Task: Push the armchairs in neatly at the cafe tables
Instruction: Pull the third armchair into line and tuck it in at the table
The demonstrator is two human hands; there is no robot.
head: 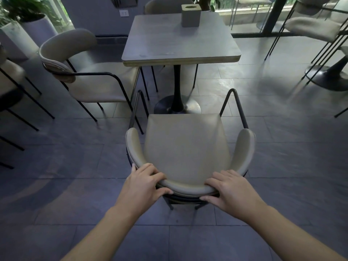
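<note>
A beige padded armchair (185,146) with thin black metal arms stands right in front of me, its seat facing a square grey cafe table (178,46). The seat's front edge is short of the table's near edge, just over the round pedestal base. My left hand (145,182) grips the curved backrest on its left side, fingers over the top and thumb underneath. My right hand (228,189) grips the same backrest on its right side. A second armchair (88,76) sits at the table's left side, its seat partly under the top. A third chair's back (165,5) shows behind the table.
A grey tissue box (190,15) stands on the table's far right part. Chairs with black legs (13,87) stand at the left edge; more chairs and a pedestal table base (327,76) are at the right. White planters (37,27) stand far left. The floor is grey tile.
</note>
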